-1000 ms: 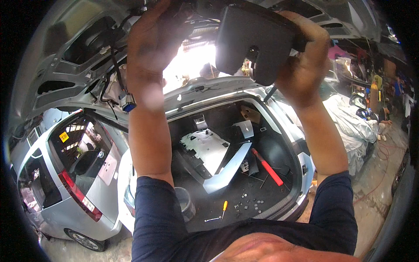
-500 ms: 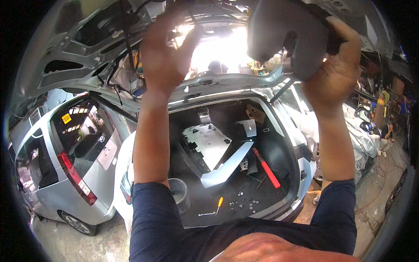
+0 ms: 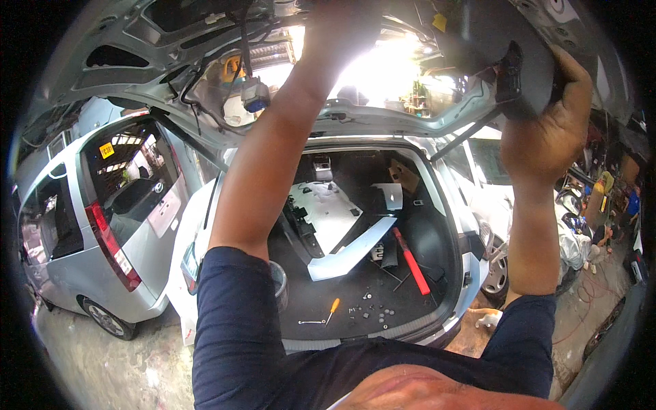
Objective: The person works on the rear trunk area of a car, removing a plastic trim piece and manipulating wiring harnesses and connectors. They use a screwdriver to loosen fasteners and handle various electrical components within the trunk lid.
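Both my arms are raised under the open silver tailgate (image 3: 417, 126). At the upper right, my right hand (image 3: 547, 140) is closed on the edge of a dark plastic trim panel (image 3: 533, 58). The panel is held up close under the tailgate and runs past the top of the picture. My left hand (image 3: 342, 31) reaches to the top edge, nearer the middle; it is blurred against bright light and its fingers are hidden. Just left of that forearm, a wiring connector (image 3: 255, 94) hangs from a dark cable.
Below, the cargo floor holds a pale panel (image 3: 331, 215), a silvery strip (image 3: 352, 249), a red bar (image 3: 412, 265), a yellow-handled screwdriver (image 3: 333, 307), a wrench (image 3: 311, 322) and several small fasteners (image 3: 383, 318). A bucket (image 3: 280, 283) stands beside my left sleeve. A silver car (image 3: 58, 225) is parked left.
My left hand has moved up and to the right. My right hand and the trim panel have shifted right, the panel turning. The hanging connector has come into sight.
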Demonstrator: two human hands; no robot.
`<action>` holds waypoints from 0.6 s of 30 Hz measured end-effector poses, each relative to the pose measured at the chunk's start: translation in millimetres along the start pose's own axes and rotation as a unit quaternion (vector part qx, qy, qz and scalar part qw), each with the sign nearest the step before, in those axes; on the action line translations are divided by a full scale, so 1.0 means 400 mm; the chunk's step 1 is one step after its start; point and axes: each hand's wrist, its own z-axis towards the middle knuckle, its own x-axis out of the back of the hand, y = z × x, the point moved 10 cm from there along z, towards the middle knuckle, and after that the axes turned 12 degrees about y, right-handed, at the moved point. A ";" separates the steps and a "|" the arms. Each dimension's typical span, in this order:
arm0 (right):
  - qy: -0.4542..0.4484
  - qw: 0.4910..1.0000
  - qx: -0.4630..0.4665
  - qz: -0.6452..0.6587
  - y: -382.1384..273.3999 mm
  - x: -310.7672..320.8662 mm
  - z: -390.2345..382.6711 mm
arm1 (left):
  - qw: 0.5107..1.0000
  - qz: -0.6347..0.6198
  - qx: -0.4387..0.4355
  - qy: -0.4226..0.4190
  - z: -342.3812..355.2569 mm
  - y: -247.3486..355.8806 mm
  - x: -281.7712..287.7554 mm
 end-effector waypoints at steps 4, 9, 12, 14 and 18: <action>0.001 0.997 0.026 -0.080 -0.047 -0.020 -0.005 | 0.967 -0.025 -0.073 0.243 0.024 0.009 0.078; -0.025 0.991 0.125 -0.047 -0.136 -0.043 -0.040 | 0.996 -0.039 -0.084 0.015 -0.025 0.016 0.016; -0.012 0.993 0.114 0.000 -0.162 -0.078 -0.084 | 0.994 -0.040 -0.086 -0.049 -0.109 -0.012 0.075; -0.001 0.996 0.087 0.008 -0.167 -0.089 -0.094 | 0.994 -0.016 -0.089 -0.065 -0.144 -0.024 0.105; 0.019 0.998 0.044 0.034 -0.165 -0.094 -0.103 | 0.992 0.029 -0.091 -0.078 -0.194 -0.039 0.149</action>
